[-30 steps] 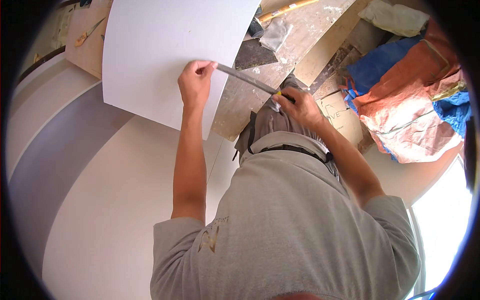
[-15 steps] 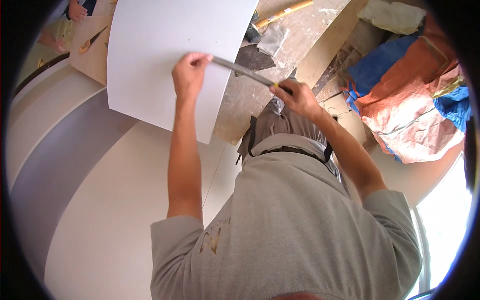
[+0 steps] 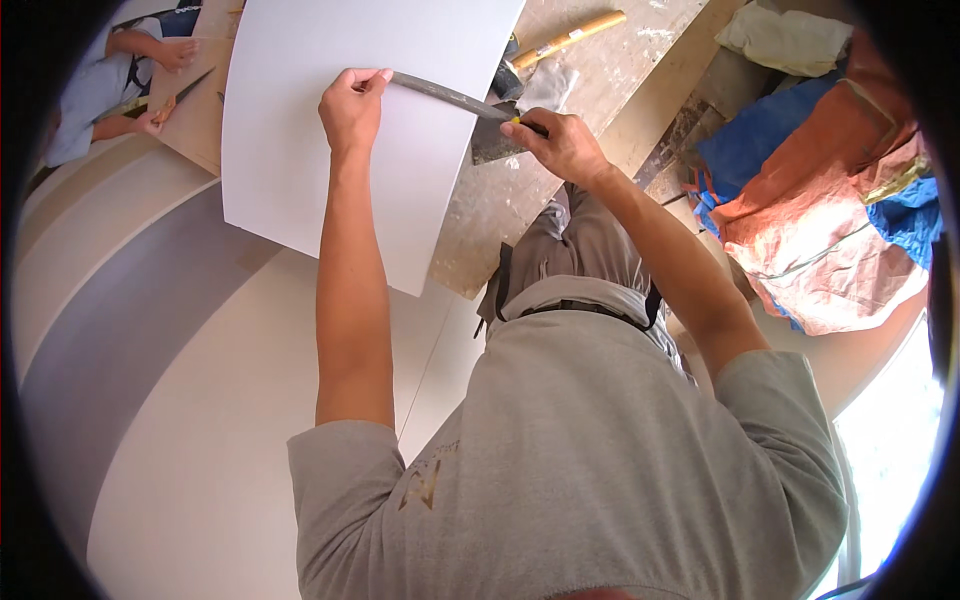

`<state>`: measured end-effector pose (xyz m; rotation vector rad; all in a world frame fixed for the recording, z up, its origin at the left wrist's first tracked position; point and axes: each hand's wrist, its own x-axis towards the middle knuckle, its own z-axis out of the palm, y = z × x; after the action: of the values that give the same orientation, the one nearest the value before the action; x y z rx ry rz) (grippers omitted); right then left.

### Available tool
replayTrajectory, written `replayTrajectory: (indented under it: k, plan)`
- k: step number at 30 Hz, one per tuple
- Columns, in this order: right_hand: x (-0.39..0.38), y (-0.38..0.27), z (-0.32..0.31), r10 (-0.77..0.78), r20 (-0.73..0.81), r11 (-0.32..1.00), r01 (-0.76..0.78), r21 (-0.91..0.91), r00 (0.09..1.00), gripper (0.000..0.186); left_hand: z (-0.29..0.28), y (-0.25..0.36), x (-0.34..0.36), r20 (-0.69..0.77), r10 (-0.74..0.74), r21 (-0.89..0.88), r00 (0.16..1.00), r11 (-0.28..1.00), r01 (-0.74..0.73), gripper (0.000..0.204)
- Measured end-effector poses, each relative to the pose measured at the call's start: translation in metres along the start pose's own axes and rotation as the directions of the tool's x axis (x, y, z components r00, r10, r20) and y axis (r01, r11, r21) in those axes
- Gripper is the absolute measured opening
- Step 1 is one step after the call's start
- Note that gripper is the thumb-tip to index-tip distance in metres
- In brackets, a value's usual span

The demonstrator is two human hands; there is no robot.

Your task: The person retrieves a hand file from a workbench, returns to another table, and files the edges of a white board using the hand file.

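In my right hand (image 3: 570,148) is the dark handle, with a yellow band, of a long grey flat metal tool that looks like a file (image 3: 445,94). My left hand (image 3: 352,108) pinches its far tip between thumb and fingers. The tool stretches roughly level between both hands, above the right part of a large white panel (image 3: 290,150). Whether it touches the panel's edge I cannot tell.
A hammer (image 3: 570,40) with a yellow handle, a grey cloth (image 3: 548,88) and a dark plate (image 3: 492,143) lie on the stained board (image 3: 480,215). Orange and blue sheeting (image 3: 790,215) is heaped right. At far left, a co-worker's hand (image 3: 150,122) is at a pointed blade's handle.
Both my hands and the tool have moved away from me and somewhat left. The co-worker's body has come further into view, with one hand now at the blade's handle.
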<state>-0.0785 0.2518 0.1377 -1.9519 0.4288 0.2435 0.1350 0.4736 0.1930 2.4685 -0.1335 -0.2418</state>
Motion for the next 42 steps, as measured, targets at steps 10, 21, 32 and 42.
replayTrajectory:
  k: [10,21,32,42]
  plan:
    - [-0.116,0.028,-0.011,0.049,0.107,0.999,-0.049,-0.008,0.993,0.045,0.012,-0.021,-0.113,0.126,-0.009,-0.032,0.992,0.999,0.013,0.027]
    - [0.003,0.009,-0.003,-0.01,-0.022,1.0,0.01,-0.002,1.0,0.052,0.02,-0.015,0.01,-0.014,0.02,-0.091,1.0,0.996,-0.022,0.027]
    - [0.011,0.024,0.006,-0.162,-0.092,0.986,0.166,0.034,0.982,0.043,0.044,-0.023,0.019,-0.002,-0.059,-0.117,0.998,0.991,0.059,0.031]
    - [0.007,0.03,-0.005,-0.093,-0.004,0.988,0.093,0.127,0.996,0.039,0.051,-0.01,0.014,-0.009,-0.065,-0.122,0.998,0.99,0.064,0.028]
